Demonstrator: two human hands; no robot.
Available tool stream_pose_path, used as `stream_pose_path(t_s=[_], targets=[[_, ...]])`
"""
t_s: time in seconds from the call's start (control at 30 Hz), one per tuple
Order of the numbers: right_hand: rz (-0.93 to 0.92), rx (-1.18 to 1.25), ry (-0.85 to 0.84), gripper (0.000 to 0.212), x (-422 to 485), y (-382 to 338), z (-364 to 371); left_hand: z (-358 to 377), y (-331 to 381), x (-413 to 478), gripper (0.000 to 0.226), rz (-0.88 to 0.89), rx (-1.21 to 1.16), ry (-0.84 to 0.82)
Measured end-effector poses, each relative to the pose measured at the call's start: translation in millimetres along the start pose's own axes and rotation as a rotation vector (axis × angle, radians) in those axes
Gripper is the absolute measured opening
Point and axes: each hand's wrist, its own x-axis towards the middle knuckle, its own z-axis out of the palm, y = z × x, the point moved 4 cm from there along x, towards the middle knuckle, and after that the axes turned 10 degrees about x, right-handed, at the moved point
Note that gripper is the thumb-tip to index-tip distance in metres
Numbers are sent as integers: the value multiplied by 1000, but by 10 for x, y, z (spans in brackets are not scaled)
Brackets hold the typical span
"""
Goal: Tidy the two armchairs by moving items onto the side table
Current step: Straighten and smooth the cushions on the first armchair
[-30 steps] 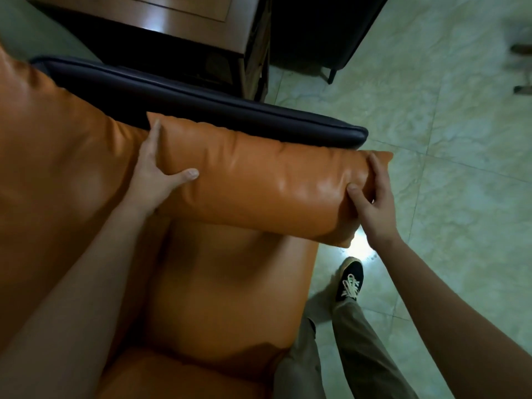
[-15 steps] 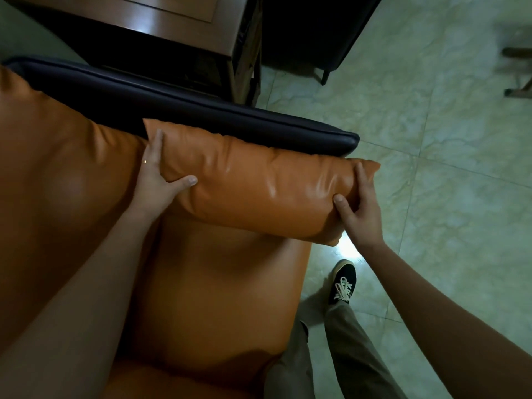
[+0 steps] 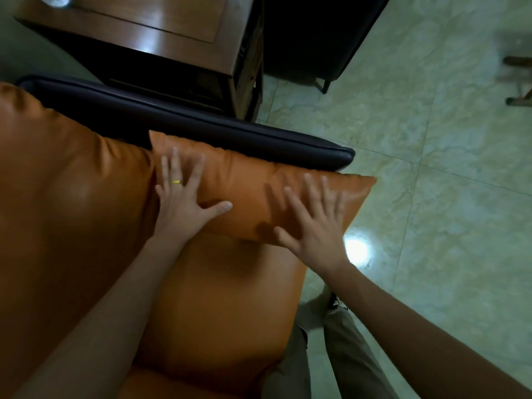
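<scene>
1. Both of your grips have let go of the cushion's ends since a second ago. They no longer clasp its corners and now lie spread across its face.
2. Your left grip [image 3: 184,203] is released, its fingers straight and fanned. It lies flat on the back end of the orange leather cushion [image 3: 244,194], and one finger wears a yellow ring [image 3: 176,182].
3. Your right grip [image 3: 313,226] is released too, its fingers splayed over the cushion's front end. It is blurred, so you cannot tell whether it touches.
4. The cushion lies lengthwise against the dark armrest [image 3: 201,125], above the orange armchair seat [image 3: 218,306]. Its front corner juts past the armrest's end, over the tiled floor [image 3: 431,197].
5. The wooden side-table surface [image 3: 161,27] stands just beyond the armrest, apart from the cushion.
</scene>
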Motion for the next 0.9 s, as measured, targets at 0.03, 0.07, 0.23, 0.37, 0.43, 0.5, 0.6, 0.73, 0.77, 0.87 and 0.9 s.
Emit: stream_pose_path(t_s=[0.03,0.07,0.23,0.37,0.43,0.5,0.6,0.73,0.77,0.87,0.9], targets=[[-22,-31,-45,85,96,-66,115,64,46,42,110,7,30,-31],[-18,-67,-81,88,208,-69,216,118,68,108,109,5,51,-52],[-40,-194,-180,96,560,193,529,361,-34,455,108,-43,41,-132],[-42,-223,-164,91,563,155,647,508,-62,540,107,-47,81,-148],[-34,-210,-184,89,581,129,611,487,-61,543,106,-62,87,-182],[-19,-189,-198,89,553,55,537,442,-33,524,105,-54,89,-186],[44,-128,-215,86,489,-94,454,322,-1,458,104,-66,52,-197],[49,-38,-278,77,426,-407,379,125,-100,7,88,-96,-98,-146],[6,0,-301,74,462,-514,370,89,-173,-176,85,-142,-152,-117],[-140,140,-384,70,701,-967,391,-87,-508,-812,81,-301,-228,1],[-180,194,-398,70,824,-1148,402,-179,-653,-1026,80,-338,-218,57]])
